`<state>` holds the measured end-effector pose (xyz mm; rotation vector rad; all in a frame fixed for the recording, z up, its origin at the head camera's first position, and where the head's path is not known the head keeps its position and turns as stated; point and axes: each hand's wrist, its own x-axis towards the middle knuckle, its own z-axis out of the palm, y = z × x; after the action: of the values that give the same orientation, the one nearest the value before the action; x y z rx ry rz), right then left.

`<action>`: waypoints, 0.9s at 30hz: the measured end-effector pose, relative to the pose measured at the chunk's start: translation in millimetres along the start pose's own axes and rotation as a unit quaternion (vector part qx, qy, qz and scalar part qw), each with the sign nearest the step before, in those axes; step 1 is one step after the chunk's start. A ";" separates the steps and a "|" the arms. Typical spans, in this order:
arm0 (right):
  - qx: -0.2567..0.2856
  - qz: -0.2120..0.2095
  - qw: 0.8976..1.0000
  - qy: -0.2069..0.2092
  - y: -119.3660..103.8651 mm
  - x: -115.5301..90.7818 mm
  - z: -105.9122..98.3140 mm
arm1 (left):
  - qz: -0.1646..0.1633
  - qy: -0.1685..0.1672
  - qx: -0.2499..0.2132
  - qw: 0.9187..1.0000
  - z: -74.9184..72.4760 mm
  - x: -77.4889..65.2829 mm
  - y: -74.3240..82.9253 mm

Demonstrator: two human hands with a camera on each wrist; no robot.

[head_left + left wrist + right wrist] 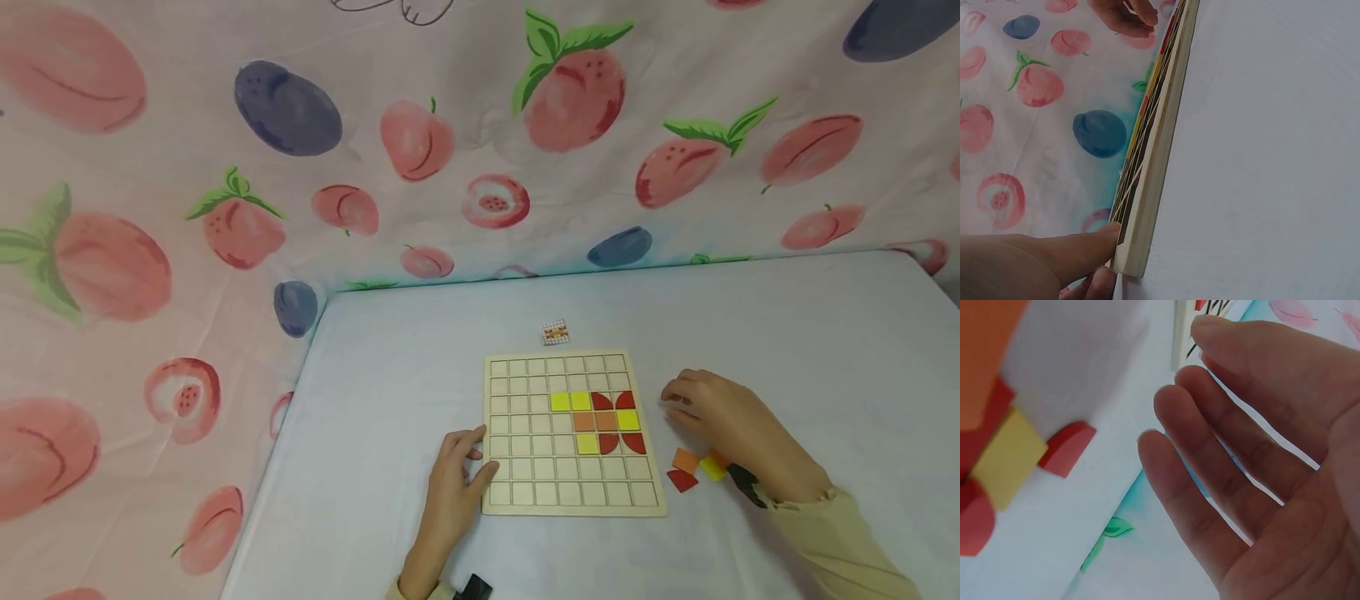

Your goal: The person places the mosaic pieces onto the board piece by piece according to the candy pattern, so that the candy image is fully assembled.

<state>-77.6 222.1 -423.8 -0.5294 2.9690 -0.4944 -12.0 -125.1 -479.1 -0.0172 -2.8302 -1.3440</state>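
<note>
A pale wooden grid board point(525, 494) lies flat on the table, with yellow squares point(587, 443), orange squares point(583, 422) and red quarter-round tiles point(633, 442) set in its middle and right cells. My left hand point(455, 471) touches the board's left edge, thumb and fingertips resting there apart from each other. The left wrist view has the thumb point(1094, 247) against the board's near corner. To the right of the board hovers my right hand point(705, 408), fingers loosely bent. In the right wrist view its fingers point(1191, 506) hold nothing.
Loose tiles lie by my right wrist: an orange square point(686, 461), a red quarter-round point(682, 480) and a yellow square point(712, 467) among them. A small printed pattern card point(555, 332) sits beyond the board. Fruit-printed cloth point(450, 158) hangs behind the table.
</note>
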 end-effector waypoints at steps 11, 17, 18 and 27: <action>0.051 0.030 0.997 -0.046 9.5 -10.9 3.2 | 0.001 -0.001 -0.008 1.000 -1.2 0.0 2.8; 0.078 0.024 0.995 -0.062 12.8 -17.1 4.4 | 0.001 -0.002 -0.006 1.000 -2.0 -0.1 2.8; 0.076 0.021 0.995 -0.063 13.0 -17.7 4.4 | 0.000 -0.002 -0.007 1.000 -2.1 -0.1 2.7; 0.103 0.032 0.986 -0.127 13.2 -22.7 2.7 | -0.002 0.000 -0.008 1.000 -1.4 0.1 2.4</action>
<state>-60.2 241.0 -430.0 -0.4369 2.6450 -0.6636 -12.1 -124.7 -476.4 -0.0119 -2.8216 -1.3682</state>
